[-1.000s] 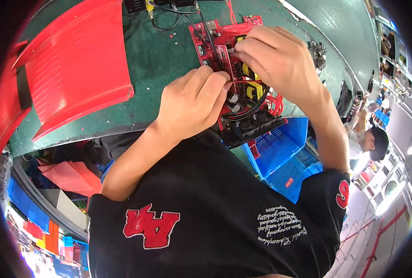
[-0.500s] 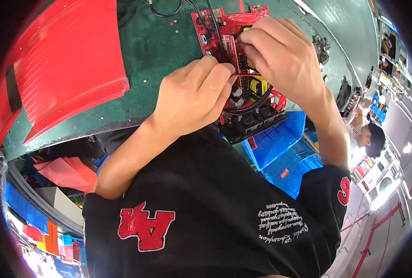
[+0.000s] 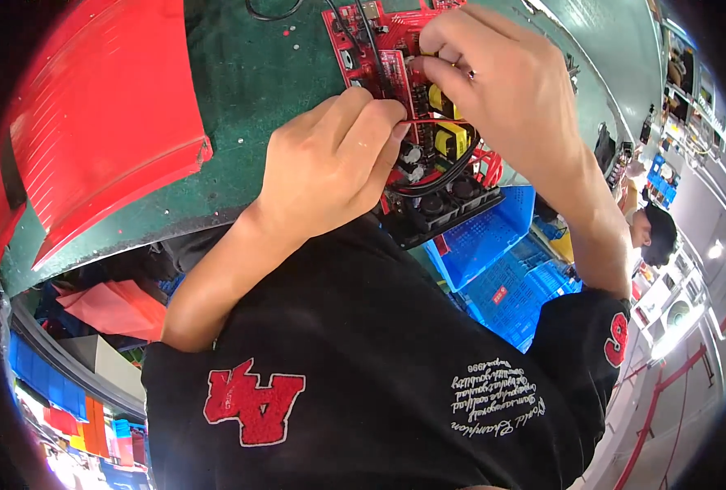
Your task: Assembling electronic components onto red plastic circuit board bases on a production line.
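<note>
Over a red circuit board [image 3: 342, 33] on the green bench, both my hands are at work. A thin red wire [image 3: 436, 122] runs from the pinched fingertips of my left hand [image 3: 318, 163] across to below my right hand [image 3: 514, 90]. My right hand's thumb and fingers are drawn together above the board; what they hold, if anything, is hidden. Between the hands stands a small red board [image 3: 393, 65], beside yellow-wrapped transformers [image 3: 453, 140]. A looped black cable [image 3: 436, 188] lies next to two black fans [image 3: 449, 202] at the near end. My hands cover part of the board.
Red bent sheet panels [image 3: 113, 106] lie on the green bench [image 3: 256, 90] at the left. Blue plastic crates [image 3: 489, 237] stand below the bench edge at the right. A black lead [image 3: 273, 15] crosses the far side. Another person [image 3: 657, 233] sits at the far right.
The board appears slightly further left and up in view. My right hand has shifted up and turned a little, its fingertips further from my left hand. The red wire still spans between the hands.
</note>
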The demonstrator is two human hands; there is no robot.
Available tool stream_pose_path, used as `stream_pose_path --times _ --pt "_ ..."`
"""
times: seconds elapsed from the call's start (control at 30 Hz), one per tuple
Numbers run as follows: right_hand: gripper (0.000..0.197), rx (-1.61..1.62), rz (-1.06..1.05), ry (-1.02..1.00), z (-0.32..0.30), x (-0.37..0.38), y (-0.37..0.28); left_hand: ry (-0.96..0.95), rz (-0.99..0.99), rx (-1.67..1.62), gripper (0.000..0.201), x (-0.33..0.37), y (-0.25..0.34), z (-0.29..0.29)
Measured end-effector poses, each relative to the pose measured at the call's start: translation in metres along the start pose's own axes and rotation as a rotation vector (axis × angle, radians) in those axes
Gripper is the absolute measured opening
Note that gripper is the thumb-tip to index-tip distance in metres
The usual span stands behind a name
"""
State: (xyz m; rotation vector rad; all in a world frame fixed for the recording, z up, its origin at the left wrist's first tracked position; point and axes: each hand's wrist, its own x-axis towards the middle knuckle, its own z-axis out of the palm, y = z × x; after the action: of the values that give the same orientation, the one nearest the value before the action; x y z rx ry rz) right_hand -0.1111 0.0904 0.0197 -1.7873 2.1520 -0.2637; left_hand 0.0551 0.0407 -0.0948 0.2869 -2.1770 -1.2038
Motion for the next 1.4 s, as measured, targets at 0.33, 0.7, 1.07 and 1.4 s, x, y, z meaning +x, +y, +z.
stream_pose_path --times 0.33,0.7,1.07,1.4 --pt "0.018 -0.169 -0.156 0.004 0.012 -0.01 0.005 -0.023 0.008 0.006 0.016 0.002 0.002 -0.005" --pt "0.009 -0.334 -0.1 -0.091 0.008 -0.005 -0.007 0.002 0.018 -0.016 0.017 0.001 0.0 0.0" --pt "0.017 -0.229 -0.085 -0.036 0.009 -0.013 0.003 0.005 0.012 -0.021 0.019 0.001 0.001 0.002" --pt "0.012 -0.154 -0.007 0.205 0.03 -0.028 0.007 -0.005 0.006 -0.047 0.017 0.004 0.002 -0.001"
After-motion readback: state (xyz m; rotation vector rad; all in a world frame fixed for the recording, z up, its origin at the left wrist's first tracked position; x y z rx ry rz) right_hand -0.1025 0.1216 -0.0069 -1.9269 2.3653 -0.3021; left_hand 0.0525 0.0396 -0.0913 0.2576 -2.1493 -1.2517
